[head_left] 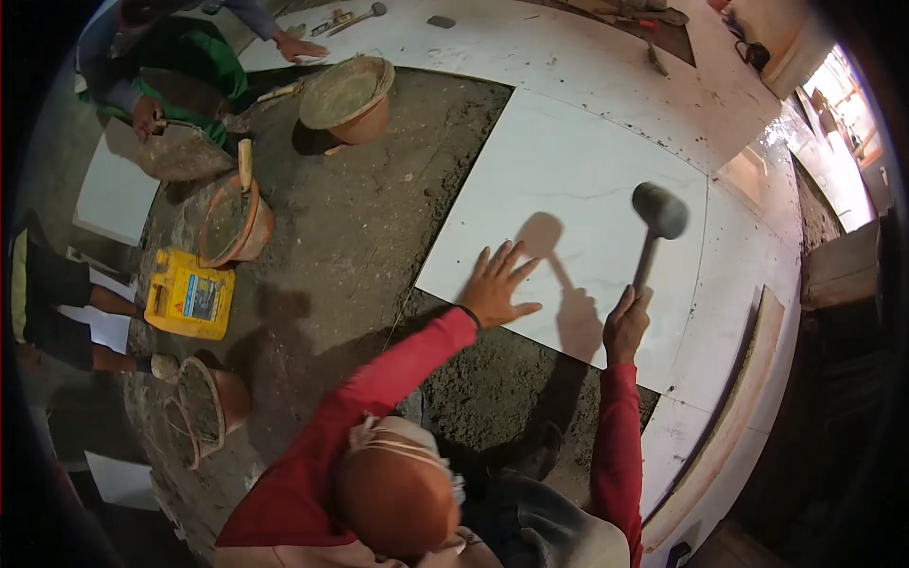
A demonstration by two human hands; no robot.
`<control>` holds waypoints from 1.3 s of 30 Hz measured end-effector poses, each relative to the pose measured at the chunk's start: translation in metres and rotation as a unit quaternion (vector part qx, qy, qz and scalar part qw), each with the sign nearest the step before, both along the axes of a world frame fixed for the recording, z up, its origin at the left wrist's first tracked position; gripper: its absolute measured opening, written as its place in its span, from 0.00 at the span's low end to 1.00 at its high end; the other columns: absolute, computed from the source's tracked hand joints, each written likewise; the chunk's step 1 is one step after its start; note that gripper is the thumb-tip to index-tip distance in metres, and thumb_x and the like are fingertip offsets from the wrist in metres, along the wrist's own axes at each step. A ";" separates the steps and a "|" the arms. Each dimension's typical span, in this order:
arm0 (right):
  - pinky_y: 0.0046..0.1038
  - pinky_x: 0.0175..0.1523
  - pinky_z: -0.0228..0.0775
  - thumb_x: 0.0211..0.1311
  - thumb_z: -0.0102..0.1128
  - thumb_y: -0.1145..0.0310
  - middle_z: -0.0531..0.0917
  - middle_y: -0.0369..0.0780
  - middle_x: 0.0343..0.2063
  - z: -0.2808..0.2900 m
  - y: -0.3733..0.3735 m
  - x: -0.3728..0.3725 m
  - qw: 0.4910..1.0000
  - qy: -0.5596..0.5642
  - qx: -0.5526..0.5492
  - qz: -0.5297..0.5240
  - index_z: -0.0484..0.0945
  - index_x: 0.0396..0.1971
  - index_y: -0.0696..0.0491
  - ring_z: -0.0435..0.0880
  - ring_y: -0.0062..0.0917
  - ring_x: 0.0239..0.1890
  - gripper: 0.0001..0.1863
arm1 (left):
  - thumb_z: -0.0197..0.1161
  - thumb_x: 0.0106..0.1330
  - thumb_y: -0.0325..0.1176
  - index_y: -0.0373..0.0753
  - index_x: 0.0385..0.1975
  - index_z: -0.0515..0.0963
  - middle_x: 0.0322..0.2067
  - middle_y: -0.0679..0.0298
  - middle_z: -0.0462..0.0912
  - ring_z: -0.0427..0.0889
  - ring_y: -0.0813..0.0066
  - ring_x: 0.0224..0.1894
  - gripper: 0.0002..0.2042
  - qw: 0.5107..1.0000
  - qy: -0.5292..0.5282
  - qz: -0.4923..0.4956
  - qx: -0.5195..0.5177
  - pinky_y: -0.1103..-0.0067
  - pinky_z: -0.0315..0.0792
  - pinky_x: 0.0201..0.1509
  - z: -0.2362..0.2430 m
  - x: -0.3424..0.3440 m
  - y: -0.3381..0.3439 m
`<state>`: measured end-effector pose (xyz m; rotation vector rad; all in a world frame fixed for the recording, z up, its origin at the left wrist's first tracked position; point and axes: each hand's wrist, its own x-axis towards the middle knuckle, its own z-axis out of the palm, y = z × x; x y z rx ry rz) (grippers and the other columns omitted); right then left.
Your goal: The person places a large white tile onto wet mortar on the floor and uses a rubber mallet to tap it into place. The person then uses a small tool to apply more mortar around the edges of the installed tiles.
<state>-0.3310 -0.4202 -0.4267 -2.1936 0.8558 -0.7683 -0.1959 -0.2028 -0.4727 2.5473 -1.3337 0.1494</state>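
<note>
Neither my left hand nor my right hand is in view. Below me a co-worker in a red long-sleeved top and orange cap [398, 492] bends over a large white tile [582, 151]. That person’s left hand [497, 293] has spread fingers at the tile’s near edge. Their right hand [625, 327] grips a dark-headed mallet [660, 210], raised with its shadow on the tile. Rough grey mortar [492, 388] shows along the tile’s near edge.
Another worker [151, 76] crouches upper left near mortar buckets [355, 123]. Legs [66, 322] stand at far left beside a yellow jerrycan [185, 298] and bucket [232, 398]. A long board [720, 398] lies right. Hand tools [653, 52] lie at the back.
</note>
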 end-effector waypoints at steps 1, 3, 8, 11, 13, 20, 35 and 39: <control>0.45 0.23 0.64 0.73 0.44 0.60 0.77 0.53 0.18 -0.017 0.001 0.002 0.994 0.102 -0.006 0.029 0.65 0.39 0.56 0.77 0.49 0.21 0.13 | 0.51 0.58 0.70 0.48 0.69 0.59 0.70 0.51 0.52 0.49 0.53 0.73 0.43 1.000 0.005 0.007 0.004 0.52 0.44 0.72 -0.006 -0.005 0.004; 0.53 0.25 0.64 0.73 0.45 0.57 0.79 0.59 0.23 -0.028 -0.015 0.012 0.973 0.217 -0.038 0.075 0.65 0.38 0.56 0.78 0.58 0.27 0.15 | 0.45 0.58 0.74 0.50 0.72 0.51 0.73 0.52 0.42 0.40 0.50 0.74 0.46 0.999 0.015 0.031 0.033 0.47 0.38 0.72 -0.005 -0.008 -0.001; 0.31 0.26 0.66 0.75 0.41 0.61 0.74 0.43 0.18 0.064 0.024 0.055 0.997 -0.037 0.047 0.043 0.69 0.38 0.57 0.74 0.35 0.19 0.14 | 0.49 0.49 0.79 0.48 0.72 0.49 0.73 0.49 0.40 0.37 0.47 0.74 0.55 0.995 0.066 -0.049 0.051 0.42 0.33 0.71 -0.004 -0.009 0.026; 0.35 0.25 0.66 0.75 0.40 0.63 0.72 0.45 0.16 0.027 0.016 0.054 0.999 -0.022 -0.009 0.023 0.65 0.39 0.56 0.73 0.38 0.17 0.12 | 0.50 0.45 0.81 0.48 0.73 0.47 0.73 0.49 0.38 0.34 0.48 0.75 0.58 0.987 0.073 -0.129 0.063 0.41 0.31 0.70 0.001 -0.004 0.027; 0.38 0.24 0.66 0.75 0.40 0.61 0.71 0.50 0.16 -0.027 -0.002 0.039 0.991 0.128 -0.026 0.029 0.64 0.39 0.56 0.74 0.44 0.17 0.12 | 0.49 0.45 0.81 0.49 0.73 0.48 0.73 0.50 0.38 0.33 0.50 0.75 0.57 0.989 0.077 -0.121 0.037 0.41 0.30 0.70 0.009 -0.004 0.022; 0.37 0.22 0.60 0.75 0.39 0.61 0.70 0.46 0.13 0.030 0.034 0.068 0.998 -0.054 0.026 0.033 0.64 0.38 0.55 0.69 0.35 0.14 0.12 | 0.43 0.46 0.83 0.49 0.73 0.48 0.73 0.51 0.37 0.32 0.49 0.75 0.57 0.992 0.036 -0.097 0.072 0.40 0.31 0.70 -0.009 -0.007 0.040; 0.46 0.24 0.64 0.74 0.41 0.62 0.77 0.54 0.19 -0.020 -0.019 0.087 0.994 0.074 -0.077 0.009 0.64 0.39 0.55 0.79 0.52 0.24 0.11 | 0.46 0.47 0.82 0.49 0.72 0.50 0.72 0.48 0.45 0.41 0.45 0.74 0.55 0.993 0.025 -0.117 0.021 0.39 0.37 0.69 0.001 -0.002 0.018; 0.44 0.23 0.63 0.74 0.42 0.61 0.76 0.53 0.17 0.012 -0.009 0.098 0.993 0.109 -0.029 0.030 0.64 0.39 0.56 0.78 0.51 0.21 0.12 | 0.48 0.47 0.81 0.50 0.71 0.52 0.71 0.48 0.48 0.43 0.44 0.73 0.55 0.992 0.025 -0.119 0.027 0.38 0.39 0.68 -0.008 -0.003 0.021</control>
